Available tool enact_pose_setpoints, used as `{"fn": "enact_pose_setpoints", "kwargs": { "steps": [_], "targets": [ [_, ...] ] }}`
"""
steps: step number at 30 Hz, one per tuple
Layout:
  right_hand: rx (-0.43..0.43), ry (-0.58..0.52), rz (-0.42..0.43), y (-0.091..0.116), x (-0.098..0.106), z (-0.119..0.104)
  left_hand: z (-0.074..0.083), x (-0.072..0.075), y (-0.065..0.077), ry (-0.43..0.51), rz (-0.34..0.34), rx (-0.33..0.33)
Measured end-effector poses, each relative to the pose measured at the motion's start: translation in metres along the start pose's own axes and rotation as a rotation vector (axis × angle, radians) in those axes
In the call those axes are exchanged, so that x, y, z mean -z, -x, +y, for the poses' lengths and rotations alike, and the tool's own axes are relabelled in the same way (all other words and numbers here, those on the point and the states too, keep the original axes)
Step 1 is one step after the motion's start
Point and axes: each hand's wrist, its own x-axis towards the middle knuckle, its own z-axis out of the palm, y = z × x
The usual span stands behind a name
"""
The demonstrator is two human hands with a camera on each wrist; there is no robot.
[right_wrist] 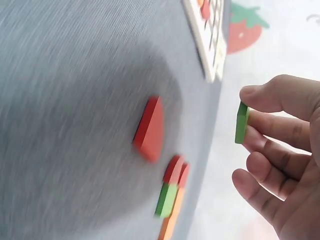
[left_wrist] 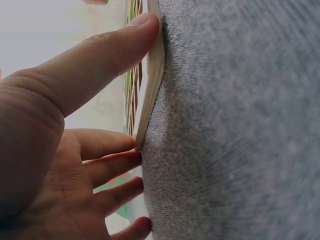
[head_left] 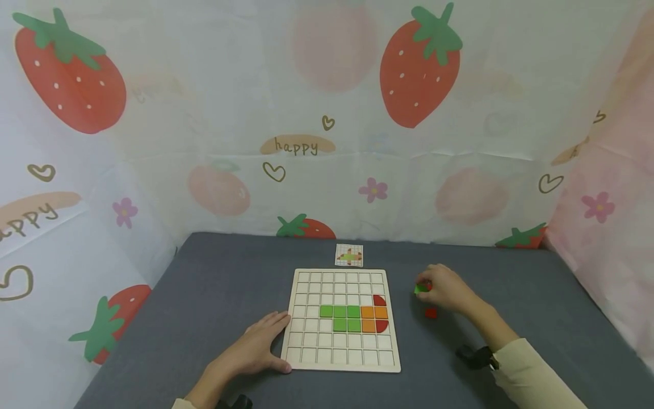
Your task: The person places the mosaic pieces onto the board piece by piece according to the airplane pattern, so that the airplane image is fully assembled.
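Note:
My left hand (head_left: 260, 343) rests at the left edge of a wooden grid board (head_left: 347, 369), fingers spread. In the left wrist view the thumb (left_wrist: 115, 52) touches the board's edge, and the index fingertip is at its corner. Green, orange and red tiles fill some of the board's squares. To the right of the board, my right hand (head_left: 447, 289) pinches a green tile (right_wrist: 241, 123) between thumb and fingers, raised over the table. Below that hand lies a loose red tile (head_left: 431, 313). Further loose tiles, a green one (right_wrist: 166, 199) among them, lie past it in the right wrist view.
A small pattern card (head_left: 349, 255) lies just behind the board, showing a coloured shape on a grid. The dark grey tabletop (head_left: 230, 272) meets a printed cloth wall (head_left: 327, 187) at the back. An orange tile (right_wrist: 172, 215) lies beside the loose green and red ones.

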Motion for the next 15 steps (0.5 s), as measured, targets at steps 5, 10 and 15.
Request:
{"fn": "enact_pose_setpoints", "kwargs": {
  "steps": [5, 10, 15],
  "targets": [
    [0.013, -0.033, 0.002, -0.007, -0.005, -0.018, 0.000, 0.000, 0.000, -0.008, 0.011, -0.009],
    [0.013, -0.044, -0.026, -0.012, -0.012, -0.034, 0.000, 0.000, 0.000, -0.008, 0.013, -0.011],
    [0.029, -0.023, -0.031, -0.019, -0.016, -0.049, 0.000, -0.001, 0.000, -0.005, 0.007, 0.003]
  ]
}}
